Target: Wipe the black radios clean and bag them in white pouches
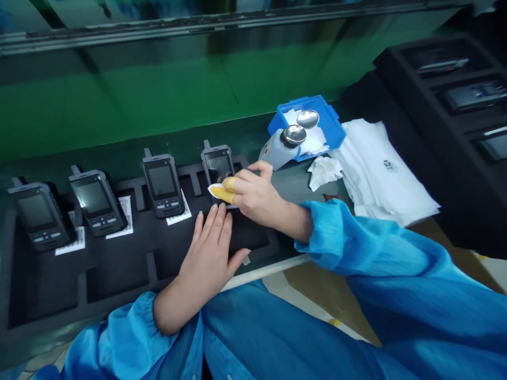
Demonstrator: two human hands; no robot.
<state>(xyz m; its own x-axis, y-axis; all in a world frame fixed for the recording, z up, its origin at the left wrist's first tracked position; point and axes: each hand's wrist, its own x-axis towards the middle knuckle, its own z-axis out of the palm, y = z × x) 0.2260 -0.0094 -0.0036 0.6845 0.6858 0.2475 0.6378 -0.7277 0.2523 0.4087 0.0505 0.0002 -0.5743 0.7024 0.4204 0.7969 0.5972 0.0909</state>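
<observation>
Four is avoided here: several dark handheld radios with screens and stub antennas lie in a black foam tray (114,277). My right hand (257,195), with yellow finger cots on its fingers, presses a small white wipe (213,191) onto the rightmost radio (218,164). That radio's lower part is hidden behind my hands. My left hand (209,248) lies flat, fingers stretched, with its fingertips at the bottom end of the same radio. To the left sit another radio (162,184), a third radio (95,203) and one more radio (39,216), with white barcode labels beside them.
A white pump bottle (273,150) with a metal top stands by a blue bin (336,134) of white wipes. A crumpled wipe (325,171) and a stack of white bags (384,174) lie right of it. Further right is another black foam tray (420,100) holding devices.
</observation>
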